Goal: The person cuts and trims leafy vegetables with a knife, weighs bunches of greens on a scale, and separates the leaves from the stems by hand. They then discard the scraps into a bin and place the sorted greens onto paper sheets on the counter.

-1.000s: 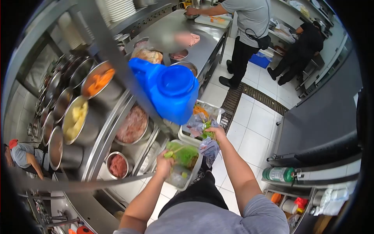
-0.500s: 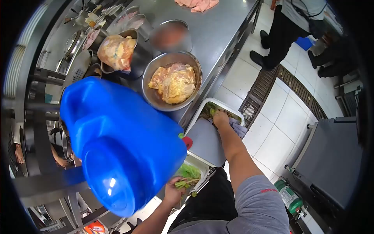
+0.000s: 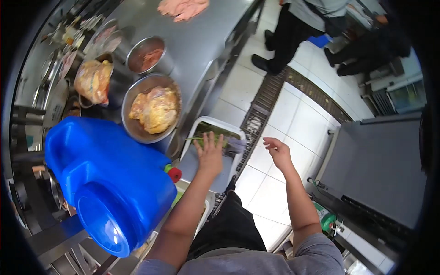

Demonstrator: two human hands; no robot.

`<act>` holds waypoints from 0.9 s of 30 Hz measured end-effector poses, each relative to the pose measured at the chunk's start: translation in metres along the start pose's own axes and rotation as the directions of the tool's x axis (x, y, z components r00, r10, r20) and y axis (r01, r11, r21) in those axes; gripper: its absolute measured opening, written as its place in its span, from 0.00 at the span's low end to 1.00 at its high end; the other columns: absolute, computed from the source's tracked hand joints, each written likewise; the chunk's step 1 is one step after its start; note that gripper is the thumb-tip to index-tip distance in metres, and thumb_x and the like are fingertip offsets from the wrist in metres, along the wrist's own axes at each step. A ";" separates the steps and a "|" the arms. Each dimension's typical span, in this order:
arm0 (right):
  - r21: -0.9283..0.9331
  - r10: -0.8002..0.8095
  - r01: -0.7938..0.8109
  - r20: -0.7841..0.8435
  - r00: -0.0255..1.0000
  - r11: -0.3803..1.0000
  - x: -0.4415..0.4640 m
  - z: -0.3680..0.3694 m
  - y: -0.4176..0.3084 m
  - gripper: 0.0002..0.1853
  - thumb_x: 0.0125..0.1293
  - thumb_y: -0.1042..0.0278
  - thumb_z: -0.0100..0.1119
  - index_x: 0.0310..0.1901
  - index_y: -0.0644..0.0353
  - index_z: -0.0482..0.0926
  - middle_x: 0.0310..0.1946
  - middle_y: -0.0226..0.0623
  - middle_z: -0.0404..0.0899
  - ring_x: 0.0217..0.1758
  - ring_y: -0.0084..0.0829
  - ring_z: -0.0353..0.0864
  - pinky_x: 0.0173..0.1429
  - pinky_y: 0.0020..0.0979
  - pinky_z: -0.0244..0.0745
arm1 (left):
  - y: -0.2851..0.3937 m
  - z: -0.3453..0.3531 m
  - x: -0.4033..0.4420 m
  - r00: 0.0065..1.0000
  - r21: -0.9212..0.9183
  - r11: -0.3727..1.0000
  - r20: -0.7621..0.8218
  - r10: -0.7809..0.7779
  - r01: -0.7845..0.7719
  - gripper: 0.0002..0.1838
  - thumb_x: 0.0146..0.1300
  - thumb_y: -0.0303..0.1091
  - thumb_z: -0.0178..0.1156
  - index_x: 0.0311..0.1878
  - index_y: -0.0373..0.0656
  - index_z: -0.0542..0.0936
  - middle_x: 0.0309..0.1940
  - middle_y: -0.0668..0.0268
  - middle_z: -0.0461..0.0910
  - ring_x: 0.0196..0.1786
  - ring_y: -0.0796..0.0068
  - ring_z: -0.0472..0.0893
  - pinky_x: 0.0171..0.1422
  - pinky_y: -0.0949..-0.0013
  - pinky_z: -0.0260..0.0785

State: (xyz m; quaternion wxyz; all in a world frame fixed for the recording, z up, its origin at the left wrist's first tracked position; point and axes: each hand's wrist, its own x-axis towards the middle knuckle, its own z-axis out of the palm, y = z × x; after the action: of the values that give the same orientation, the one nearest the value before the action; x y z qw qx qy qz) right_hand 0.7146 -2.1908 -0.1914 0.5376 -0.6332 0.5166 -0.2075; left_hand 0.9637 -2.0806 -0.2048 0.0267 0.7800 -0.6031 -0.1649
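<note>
My left hand (image 3: 211, 155) reaches over a white tub (image 3: 219, 122) with its fingers spread. Under and beside those fingers lie green stems and leaves (image 3: 197, 138), partly hidden by the hand. A flat grey board (image 3: 189, 164) covers the near part of the tub. My right hand (image 3: 279, 153) hangs in the air above the floor, to the right of the tub. Its fingers are loosely bent and apart, with nothing visible in them. A crumpled greyish-purple item (image 3: 235, 146) sits at the tub's right edge.
A big blue jug (image 3: 110, 169) with a red tap (image 3: 174, 174) stands left. Behind it are a bowl of marinated meat (image 3: 156, 110), a bagged portion of meat (image 3: 93, 82) and a pot (image 3: 134, 57). Pink meat (image 3: 183, 8) lies on the steel table (image 3: 197, 41). Two people stand beyond the floor drain (image 3: 261, 103).
My right hand has left the tub and moved right, over the floor. My left hand has let go of the greens in the nearer container and moved up to the tub. The view has shifted.
</note>
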 end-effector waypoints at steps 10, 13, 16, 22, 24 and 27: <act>-0.316 0.384 -0.423 -0.180 0.906 0.849 -0.384 -0.005 0.165 0.17 0.60 0.51 0.64 0.43 0.56 0.86 0.36 0.46 0.85 0.41 0.44 0.84 0.49 0.40 0.78 | -0.007 -0.024 -0.105 0.929 -0.304 0.885 -0.226 0.294 -0.353 0.13 0.66 0.42 0.59 0.37 0.46 0.88 0.26 0.53 0.82 0.32 0.48 0.81 0.41 0.49 0.70; -0.496 0.317 -0.377 -0.204 0.926 0.782 -0.524 0.033 0.160 0.11 0.61 0.59 0.61 0.36 0.57 0.85 0.37 0.46 0.85 0.42 0.48 0.82 0.47 0.46 0.76 | 0.010 -0.054 -0.138 0.854 -0.210 0.845 -0.303 0.422 -0.492 0.10 0.60 0.30 0.64 0.43 0.36 0.82 0.47 0.44 0.80 0.53 0.45 0.78 0.56 0.48 0.67; -0.385 0.514 -0.613 -0.337 0.789 0.690 -0.657 0.083 0.171 0.18 0.51 0.77 0.56 0.44 0.50 0.85 0.41 0.42 0.85 0.48 0.46 0.83 0.52 0.45 0.77 | 0.063 -0.061 -0.212 0.772 -0.282 0.724 -0.328 0.544 -0.630 0.09 0.48 0.25 0.69 0.35 0.38 0.83 0.54 0.43 0.77 0.67 0.43 0.68 0.73 0.51 0.56; 0.024 0.877 -0.958 -0.409 0.251 0.285 -0.884 0.184 0.240 0.12 0.58 0.67 0.54 0.37 0.57 0.87 0.47 0.46 0.85 0.51 0.43 0.84 0.54 0.44 0.79 | 0.175 -0.018 -0.349 0.708 -0.017 0.710 -0.098 0.700 -0.704 0.17 0.45 0.38 0.76 0.37 0.41 0.85 0.72 0.50 0.62 0.78 0.44 0.51 0.78 0.34 0.31; 0.196 0.876 -0.943 -0.458 0.153 0.267 -0.943 0.234 0.249 0.12 0.59 0.66 0.54 0.39 0.56 0.87 0.47 0.45 0.85 0.51 0.41 0.84 0.55 0.42 0.78 | 0.221 -0.025 -0.395 0.531 -0.085 0.539 0.104 0.841 -0.838 0.30 0.46 0.37 0.75 0.56 0.43 0.81 0.77 0.49 0.50 0.80 0.44 0.43 0.78 0.33 0.28; 0.506 0.855 -0.835 -0.512 -0.090 0.215 -0.998 0.282 0.237 0.16 0.60 0.66 0.54 0.47 0.53 0.86 0.48 0.43 0.85 0.54 0.40 0.83 0.58 0.39 0.77 | 0.289 -0.023 -0.447 0.282 0.068 0.275 0.322 0.904 -0.959 0.30 0.47 0.31 0.71 0.58 0.43 0.79 0.78 0.50 0.50 0.81 0.46 0.43 0.78 0.33 0.30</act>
State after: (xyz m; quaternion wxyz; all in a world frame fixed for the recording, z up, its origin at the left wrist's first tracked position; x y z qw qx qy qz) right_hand 0.4642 -1.1568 -0.2060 0.2985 -0.0159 0.9526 -0.0569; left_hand 0.6033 -1.7385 -0.0132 -0.0457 0.2467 -0.9599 -0.1253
